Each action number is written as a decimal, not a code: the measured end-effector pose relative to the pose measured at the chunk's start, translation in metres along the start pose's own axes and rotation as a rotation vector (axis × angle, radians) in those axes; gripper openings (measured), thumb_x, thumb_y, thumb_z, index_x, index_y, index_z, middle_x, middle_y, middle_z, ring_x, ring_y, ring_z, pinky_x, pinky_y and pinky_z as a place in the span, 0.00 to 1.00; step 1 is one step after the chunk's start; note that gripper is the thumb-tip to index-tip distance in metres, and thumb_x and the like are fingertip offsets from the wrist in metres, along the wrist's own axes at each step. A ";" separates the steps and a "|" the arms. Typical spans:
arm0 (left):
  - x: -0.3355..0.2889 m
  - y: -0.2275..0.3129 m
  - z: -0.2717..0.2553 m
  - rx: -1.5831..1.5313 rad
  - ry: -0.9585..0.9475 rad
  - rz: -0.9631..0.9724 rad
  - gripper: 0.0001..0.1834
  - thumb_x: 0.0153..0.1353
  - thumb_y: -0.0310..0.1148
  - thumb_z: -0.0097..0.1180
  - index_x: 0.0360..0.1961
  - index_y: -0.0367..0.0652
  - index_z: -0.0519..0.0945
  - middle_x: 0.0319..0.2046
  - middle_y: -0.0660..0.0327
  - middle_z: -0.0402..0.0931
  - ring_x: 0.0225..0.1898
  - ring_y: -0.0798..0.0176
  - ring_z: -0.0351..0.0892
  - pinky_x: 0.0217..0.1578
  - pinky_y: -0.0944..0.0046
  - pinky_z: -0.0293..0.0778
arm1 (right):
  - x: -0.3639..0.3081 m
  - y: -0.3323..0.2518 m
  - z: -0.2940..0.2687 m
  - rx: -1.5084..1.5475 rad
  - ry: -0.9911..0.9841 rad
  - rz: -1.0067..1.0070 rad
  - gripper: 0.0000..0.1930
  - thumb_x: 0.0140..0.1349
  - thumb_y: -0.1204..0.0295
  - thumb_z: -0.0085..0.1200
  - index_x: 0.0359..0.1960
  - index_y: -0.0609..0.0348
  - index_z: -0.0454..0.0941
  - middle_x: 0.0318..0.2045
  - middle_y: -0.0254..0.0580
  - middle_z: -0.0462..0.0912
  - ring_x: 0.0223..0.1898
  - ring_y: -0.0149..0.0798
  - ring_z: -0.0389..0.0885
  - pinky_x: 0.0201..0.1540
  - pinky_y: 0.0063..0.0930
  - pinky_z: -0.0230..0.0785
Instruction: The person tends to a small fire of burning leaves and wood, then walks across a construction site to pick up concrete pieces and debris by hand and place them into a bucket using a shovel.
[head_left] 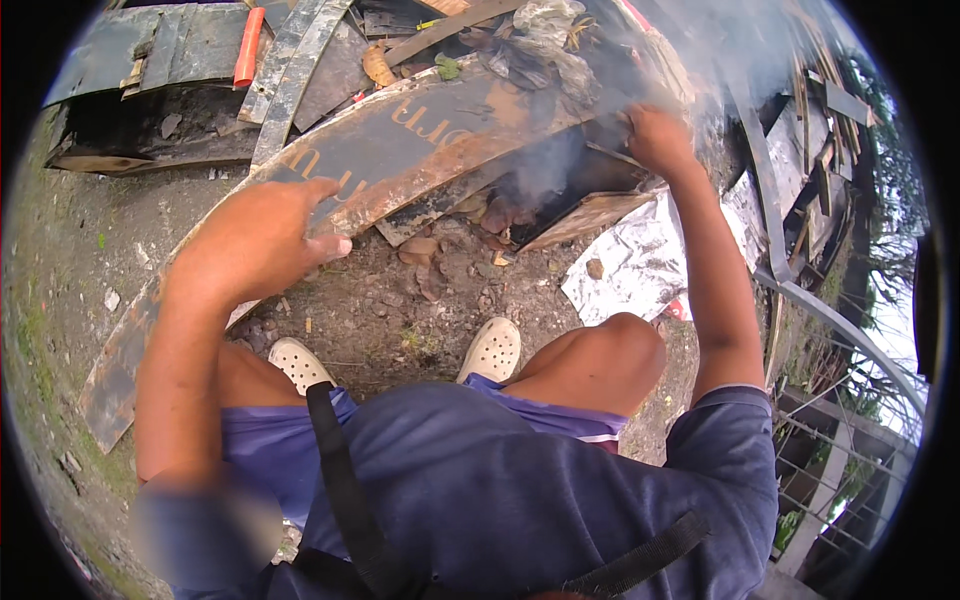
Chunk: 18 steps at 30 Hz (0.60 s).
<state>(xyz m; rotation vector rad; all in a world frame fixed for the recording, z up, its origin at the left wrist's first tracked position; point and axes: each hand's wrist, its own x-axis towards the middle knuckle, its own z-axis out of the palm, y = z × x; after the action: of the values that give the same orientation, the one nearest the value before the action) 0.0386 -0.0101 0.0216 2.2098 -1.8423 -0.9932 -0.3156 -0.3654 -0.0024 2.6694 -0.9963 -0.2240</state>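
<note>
My left hand [250,238] is over a long dark board [420,135] with worn brown edges and faded lettering. Its thumb and index finger are spread apart; whether they touch the board I cannot tell. Farther off to the right, my right hand [660,140] is closed in the smoke [545,155] beside a dark gap between boards. What its fingers hold, if anything, is hidden. A thin stick [615,155] lies just under that hand. Below it, a wooden panel [585,218] leans at the gap's near edge, with crumpled silver foil sheeting [630,265] beside it.
Broken boards [190,50] and an orange-red tube [249,47] lie at the far left. Clear plastic [545,30] and dry leaves [377,65] rest beyond the long board. Scrap wood [820,150] is piled at right, near a bent metal strip [850,325]. Dirt [380,310] surrounds my feet.
</note>
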 end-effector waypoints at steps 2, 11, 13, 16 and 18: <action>0.003 0.003 0.001 0.024 0.004 0.017 0.31 0.56 0.42 0.66 0.59 0.40 0.75 0.48 0.43 0.79 0.52 0.40 0.77 0.53 0.50 0.72 | -0.007 0.012 0.025 -0.082 0.000 0.070 0.12 0.54 0.71 0.53 0.42 0.53 0.74 0.41 0.48 0.81 0.46 0.53 0.79 0.47 0.47 0.72; 0.007 0.005 0.011 0.039 0.004 0.008 0.31 0.57 0.42 0.65 0.59 0.40 0.75 0.48 0.42 0.79 0.51 0.39 0.78 0.53 0.50 0.72 | -0.011 -0.018 0.043 -0.132 0.068 -0.089 0.15 0.56 0.70 0.52 0.47 0.52 0.80 0.39 0.49 0.83 0.45 0.54 0.80 0.45 0.48 0.73; 0.008 0.007 0.010 0.033 0.005 -0.006 0.31 0.57 0.42 0.65 0.59 0.40 0.75 0.48 0.42 0.79 0.51 0.39 0.78 0.53 0.49 0.72 | -0.006 -0.008 0.055 -0.161 -0.077 0.028 0.15 0.57 0.71 0.51 0.47 0.50 0.81 0.40 0.48 0.84 0.48 0.53 0.80 0.48 0.45 0.73; 0.014 0.015 0.010 0.066 -0.001 0.042 0.30 0.57 0.42 0.65 0.59 0.40 0.75 0.48 0.42 0.80 0.51 0.39 0.78 0.53 0.49 0.72 | -0.007 0.046 0.100 0.110 -0.098 0.209 0.16 0.59 0.70 0.52 0.48 0.48 0.82 0.44 0.47 0.84 0.50 0.52 0.80 0.51 0.43 0.72; 0.012 0.016 0.010 0.060 -0.011 0.027 0.31 0.57 0.42 0.64 0.59 0.40 0.74 0.48 0.42 0.79 0.51 0.39 0.78 0.53 0.49 0.72 | -0.005 0.044 0.105 0.068 -0.003 0.172 0.16 0.60 0.69 0.52 0.50 0.47 0.82 0.46 0.46 0.83 0.50 0.51 0.80 0.51 0.42 0.72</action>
<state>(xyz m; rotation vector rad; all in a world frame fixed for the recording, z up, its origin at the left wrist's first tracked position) 0.0205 -0.0219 0.0159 2.2107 -1.9265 -0.9597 -0.3721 -0.4155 -0.0876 2.6246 -1.2477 -0.1604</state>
